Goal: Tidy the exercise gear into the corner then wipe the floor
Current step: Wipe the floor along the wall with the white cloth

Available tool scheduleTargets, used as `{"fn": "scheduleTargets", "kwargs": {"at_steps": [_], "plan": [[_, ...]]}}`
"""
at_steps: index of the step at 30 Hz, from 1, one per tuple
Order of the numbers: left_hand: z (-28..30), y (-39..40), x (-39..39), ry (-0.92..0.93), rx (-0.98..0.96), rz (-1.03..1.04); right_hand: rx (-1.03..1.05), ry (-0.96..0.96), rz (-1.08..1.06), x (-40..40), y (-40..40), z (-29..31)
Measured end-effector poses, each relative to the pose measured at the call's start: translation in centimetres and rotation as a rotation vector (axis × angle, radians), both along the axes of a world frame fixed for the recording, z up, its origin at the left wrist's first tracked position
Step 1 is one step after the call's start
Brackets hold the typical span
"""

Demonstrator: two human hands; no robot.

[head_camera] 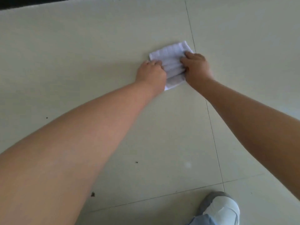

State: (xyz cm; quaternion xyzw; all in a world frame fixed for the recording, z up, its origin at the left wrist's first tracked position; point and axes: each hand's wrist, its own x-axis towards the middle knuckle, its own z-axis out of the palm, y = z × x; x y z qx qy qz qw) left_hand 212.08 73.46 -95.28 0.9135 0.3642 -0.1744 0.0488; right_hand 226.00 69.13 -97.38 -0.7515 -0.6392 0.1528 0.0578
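1. The near left corner of the white cloth (172, 62) is hidden under the left hand (151, 73); its right edge is covered by the right hand (197, 67).
2. The fingertips of both hands are tucked out of sight against the cloth. No exercise gear is in view.
3. A white and grey shoe (221, 208) at 5 o'clock is cut off by the bottom edge.
4. A dark band (32, 2) at 11 o'clock is too blurred to identify.
5. Both arms reach forward, almost straight, to 1 o'clock of centre, meeting at the cloth.
6. The left hand curls its fingers onto the cloth's left side; the right hand bunches the right side, knuckles up.
7. The cloth lies flat and creased on the pale tiled floor (81, 62), just left of a grout line (190, 26).
8. Small dark specks (92, 194) dot the tiles at 7 o'clock.
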Motion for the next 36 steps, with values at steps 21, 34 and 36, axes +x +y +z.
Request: {"fn": "scheduleTargets", "kwargs": {"at_steps": [21,34,36], "plan": [[2.3,-16.6,-14.5,0.119,-0.265,0.308,-0.362,0.176,0.538,-12.9,-15.2,1.1],[1.2,-13.7,1.4,-0.051,-0.305,-0.152,-0.124,0.094,-0.033,1.6,-18.2,1.4],[1.8,-11.7,1.8,-0.033,-0.249,-0.095,-0.143,0.098,-0.179,1.3,-15.6,1.4]]}}
